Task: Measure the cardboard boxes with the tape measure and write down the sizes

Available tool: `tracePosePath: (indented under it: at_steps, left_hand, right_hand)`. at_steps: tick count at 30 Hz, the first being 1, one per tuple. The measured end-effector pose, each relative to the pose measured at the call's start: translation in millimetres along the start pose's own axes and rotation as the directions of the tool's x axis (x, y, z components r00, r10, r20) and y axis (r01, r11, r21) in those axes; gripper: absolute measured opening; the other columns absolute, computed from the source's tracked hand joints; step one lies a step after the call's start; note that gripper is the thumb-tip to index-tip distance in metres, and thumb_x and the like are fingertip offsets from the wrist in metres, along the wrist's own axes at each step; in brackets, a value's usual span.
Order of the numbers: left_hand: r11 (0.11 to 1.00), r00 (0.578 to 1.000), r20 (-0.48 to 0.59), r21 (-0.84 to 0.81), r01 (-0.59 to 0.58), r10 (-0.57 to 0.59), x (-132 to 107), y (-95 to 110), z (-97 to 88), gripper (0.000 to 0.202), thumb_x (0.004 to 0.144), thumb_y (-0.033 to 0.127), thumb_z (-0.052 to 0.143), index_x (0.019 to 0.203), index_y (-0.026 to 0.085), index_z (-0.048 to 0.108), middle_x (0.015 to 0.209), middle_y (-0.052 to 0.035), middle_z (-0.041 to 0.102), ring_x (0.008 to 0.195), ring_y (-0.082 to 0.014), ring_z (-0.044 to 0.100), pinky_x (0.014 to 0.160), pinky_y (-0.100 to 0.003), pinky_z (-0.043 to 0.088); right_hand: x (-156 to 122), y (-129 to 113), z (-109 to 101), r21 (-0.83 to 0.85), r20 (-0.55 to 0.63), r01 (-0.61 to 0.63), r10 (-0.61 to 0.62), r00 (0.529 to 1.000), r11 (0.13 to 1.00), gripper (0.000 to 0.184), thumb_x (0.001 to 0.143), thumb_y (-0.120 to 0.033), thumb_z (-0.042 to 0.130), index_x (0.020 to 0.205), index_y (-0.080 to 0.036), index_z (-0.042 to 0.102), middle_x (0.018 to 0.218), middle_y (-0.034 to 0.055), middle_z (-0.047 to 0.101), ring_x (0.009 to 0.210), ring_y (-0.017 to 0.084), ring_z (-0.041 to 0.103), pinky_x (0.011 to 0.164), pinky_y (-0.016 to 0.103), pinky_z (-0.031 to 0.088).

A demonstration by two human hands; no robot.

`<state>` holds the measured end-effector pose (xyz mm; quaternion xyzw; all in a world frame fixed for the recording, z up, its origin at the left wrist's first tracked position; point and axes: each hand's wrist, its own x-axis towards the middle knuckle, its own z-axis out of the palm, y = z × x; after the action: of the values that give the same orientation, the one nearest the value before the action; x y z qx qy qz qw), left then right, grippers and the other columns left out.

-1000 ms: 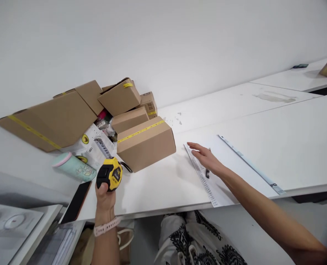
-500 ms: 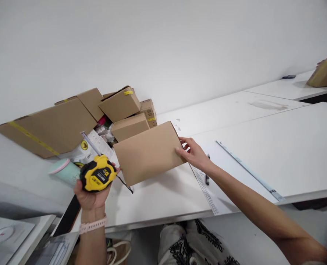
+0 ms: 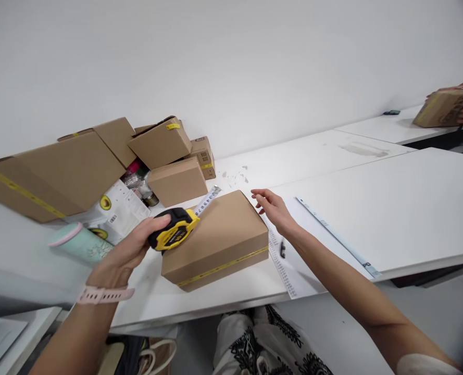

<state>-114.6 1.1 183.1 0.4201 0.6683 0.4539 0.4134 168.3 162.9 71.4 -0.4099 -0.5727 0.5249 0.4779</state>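
My left hand (image 3: pixel 137 242) is closed around a yellow and black tape measure (image 3: pixel 174 229). A short length of its blade sticks out over the top of a brown cardboard box (image 3: pixel 223 219). Yellow tape runs along the side of the box that faces me, and it rests on the white table. My right hand (image 3: pixel 272 208) is just off the box's right end, fingers apart with nothing in them. Under my right forearm lies a spiral notebook (image 3: pixel 309 260) with a black pen (image 3: pixel 282 249) on it.
Several cardboard boxes (image 3: pixel 176 179) are piled at the back left by the wall. A mint tumbler (image 3: pixel 80 242) lies beside a white avocado-print package (image 3: pixel 124 208). A pale blue ruler strip (image 3: pixel 336 237) lies on the notebook's right side. Far right, another person's hands hold a box (image 3: pixel 444 107).
The box, earlier tilted up in my right hand, now rests on the table, and that hand has let go. My left hand has turned the tape measure and brought it over the box.
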Motion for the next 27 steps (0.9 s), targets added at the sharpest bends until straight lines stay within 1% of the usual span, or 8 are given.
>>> tracePosePath:
  at_steps: [3,6,9,12,16,20,24,27]
  left_hand:
    - [0.992,0.987,0.158,0.127,-0.007,-0.014,21,21,19.5,0.059,0.063,0.073,0.081,0.095,0.024,0.084,0.105,-0.0053,0.083,0.104,-0.0325,0.075,0.085,-0.034,0.062]
    - [0.972,0.957,0.285,0.235,-0.015,-0.054,40,33,39.9,0.056,0.070,0.074,0.075,0.099,0.027,0.083,0.108,-0.0022,0.083,0.106,-0.0293,0.074,0.087,-0.032,0.060]
    - [0.945,0.934,0.344,0.326,-0.026,-0.093,53,36,55.7,0.058,0.074,0.077,0.070,0.103,0.028,0.081,0.108,-0.0020,0.083,0.104,-0.0277,0.074,0.082,-0.031,0.058]
    - [0.927,0.930,0.353,0.372,-0.038,-0.104,62,36,65.1,0.064,0.076,0.079,0.065,0.111,0.028,0.079,0.112,-0.0036,0.082,0.104,-0.0277,0.073,0.075,-0.031,0.056]
    - [0.914,0.921,0.368,0.404,-0.036,-0.126,67,38,67.5,0.066,0.076,0.080,0.063,0.111,0.026,0.078,0.113,-0.0056,0.081,0.105,-0.0288,0.072,0.076,-0.032,0.054]
    - [0.899,0.907,0.401,0.434,-0.066,-0.127,71,40,59.9,0.066,0.076,0.080,0.064,0.112,0.026,0.078,0.114,-0.0052,0.080,0.106,-0.0287,0.071,0.079,-0.032,0.054]
    - [0.890,0.892,0.425,0.453,-0.061,-0.155,78,39,50.9,0.068,0.076,0.080,0.064,0.115,0.027,0.078,0.119,-0.0055,0.079,0.111,-0.0297,0.070,0.083,-0.033,0.055]
    - [0.891,0.882,0.440,0.450,-0.056,-0.167,83,40,49.1,0.069,0.075,0.080,0.065,0.116,0.027,0.078,0.122,-0.0063,0.079,0.115,-0.0310,0.069,0.089,-0.035,0.055]
  right_hand:
    - [1,6,-2,0.060,0.000,0.012,-0.012,1.000,0.998,0.032,0.090,-0.038,0.054,0.113,-0.021,0.069,0.116,0.0091,0.070,0.086,0.017,0.062,0.074,0.033,0.053]
    - [0,14,-3,0.093,0.011,0.001,-0.002,1.000,0.996,0.033,0.090,-0.038,0.051,0.113,-0.020,0.068,0.115,0.0088,0.069,0.085,0.017,0.061,0.078,0.034,0.053]
    - [-1,17,-6,0.100,0.013,0.005,-0.006,1.000,0.995,0.034,0.090,-0.038,0.051,0.114,-0.021,0.068,0.117,0.0087,0.069,0.087,0.017,0.062,0.081,0.036,0.052]
    - [-2,18,-10,0.081,0.013,0.014,-0.015,1.000,0.997,0.034,0.090,-0.039,0.052,0.114,-0.022,0.068,0.118,0.0088,0.069,0.090,0.019,0.063,0.082,0.038,0.053]
    - [-2,19,-14,0.045,0.019,0.053,-0.054,0.998,0.998,0.033,0.091,-0.041,0.052,0.112,-0.024,0.071,0.124,0.0084,0.069,0.103,0.022,0.063,0.089,0.041,0.053]
    - [1,16,-15,0.014,0.046,0.106,-0.107,0.993,0.994,0.033,0.093,-0.043,0.052,0.109,-0.025,0.073,0.129,0.0074,0.070,0.115,0.024,0.061,0.100,0.043,0.049]
    - [12,7,-11,-0.010,0.096,0.080,-0.079,0.992,0.997,0.033,0.089,-0.046,0.059,0.109,-0.025,0.076,0.127,0.0071,0.072,0.114,0.028,0.062,0.103,0.047,0.045]
    - [27,1,-5,0.039,0.159,0.045,-0.051,0.986,0.998,0.032,0.085,-0.044,0.065,0.106,-0.024,0.077,0.122,0.0069,0.074,0.113,0.027,0.062,0.102,0.046,0.045]
